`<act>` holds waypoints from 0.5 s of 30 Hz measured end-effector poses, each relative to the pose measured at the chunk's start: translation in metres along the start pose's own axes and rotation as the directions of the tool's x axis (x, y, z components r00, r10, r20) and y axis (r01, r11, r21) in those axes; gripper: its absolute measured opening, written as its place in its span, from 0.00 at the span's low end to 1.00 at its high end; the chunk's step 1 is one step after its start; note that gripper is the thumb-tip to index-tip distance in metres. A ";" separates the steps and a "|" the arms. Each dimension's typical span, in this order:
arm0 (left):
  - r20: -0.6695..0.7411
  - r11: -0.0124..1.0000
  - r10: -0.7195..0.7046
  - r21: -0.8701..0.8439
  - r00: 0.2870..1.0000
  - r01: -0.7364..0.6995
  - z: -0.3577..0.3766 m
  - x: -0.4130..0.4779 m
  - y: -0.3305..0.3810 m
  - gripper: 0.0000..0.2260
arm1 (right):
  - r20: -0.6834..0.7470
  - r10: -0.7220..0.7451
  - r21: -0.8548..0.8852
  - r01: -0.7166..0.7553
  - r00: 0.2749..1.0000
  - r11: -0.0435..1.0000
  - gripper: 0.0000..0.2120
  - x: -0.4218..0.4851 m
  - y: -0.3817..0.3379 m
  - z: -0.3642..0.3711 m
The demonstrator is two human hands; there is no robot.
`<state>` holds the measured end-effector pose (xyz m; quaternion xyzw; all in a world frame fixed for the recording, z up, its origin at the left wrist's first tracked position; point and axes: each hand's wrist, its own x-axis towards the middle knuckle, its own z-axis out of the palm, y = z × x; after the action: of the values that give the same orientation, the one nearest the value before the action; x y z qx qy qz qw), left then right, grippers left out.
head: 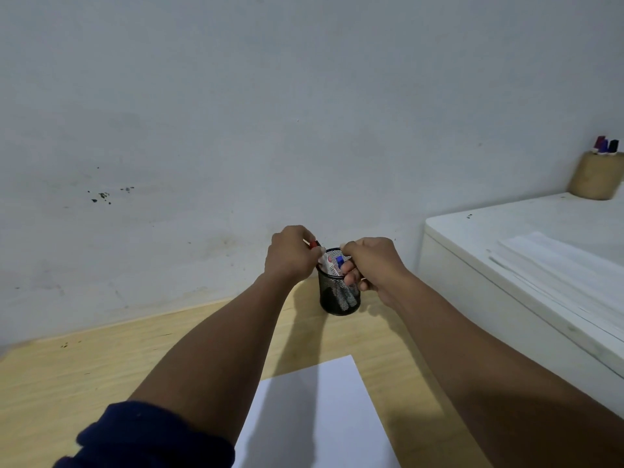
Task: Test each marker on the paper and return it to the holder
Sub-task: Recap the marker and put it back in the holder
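- Your left hand (pixel 287 253) is closed on the red marker (pixel 314 245): lift it straight up.
- Your right hand (pixel 369 265) grips the holder (pixel 339 295): steady it.
- Then bring the marker to the paper (pixel 320 417).

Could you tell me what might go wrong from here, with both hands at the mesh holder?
1. The light mesh holder could tip if the left hand pulls the red marker out at an angle; the right hand seems to steady it.
2. The blue marker beside it might get dragged out too.
3. The paper lies under the forearms and could shift.
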<state>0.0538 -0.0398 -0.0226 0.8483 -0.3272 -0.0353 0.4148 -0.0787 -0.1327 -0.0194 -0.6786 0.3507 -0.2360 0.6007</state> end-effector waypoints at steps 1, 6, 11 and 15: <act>-0.011 0.999 -0.013 -0.047 1.000 0.013 -0.002 -0.001 0.001 0.10 | -0.011 -0.012 -0.007 0.012 1.000 1.000 0.07 -0.002 0.000 0.001; -0.102 0.978 0.015 -0.204 0.995 -0.035 -0.032 -0.011 0.011 0.06 | -0.049 -0.068 0.042 0.071 0.996 0.997 0.07 -0.021 -0.011 0.006; -0.117 0.902 -0.008 -0.429 0.993 -0.043 -0.092 -0.033 0.024 0.08 | 0.146 0.036 0.134 -0.056 0.989 0.989 0.22 -0.059 -0.036 0.029; -0.009 0.767 -0.032 -0.642 0.999 0.019 -0.143 -0.067 0.015 0.09 | 0.417 0.135 0.322 -0.285 0.899 0.903 0.35 -0.085 -0.043 0.071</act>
<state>0.0410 0.0902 0.0673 0.6604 -0.2800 -0.1423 0.6821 -0.0718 -0.0208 0.0190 -0.5414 0.2466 -0.0933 0.7983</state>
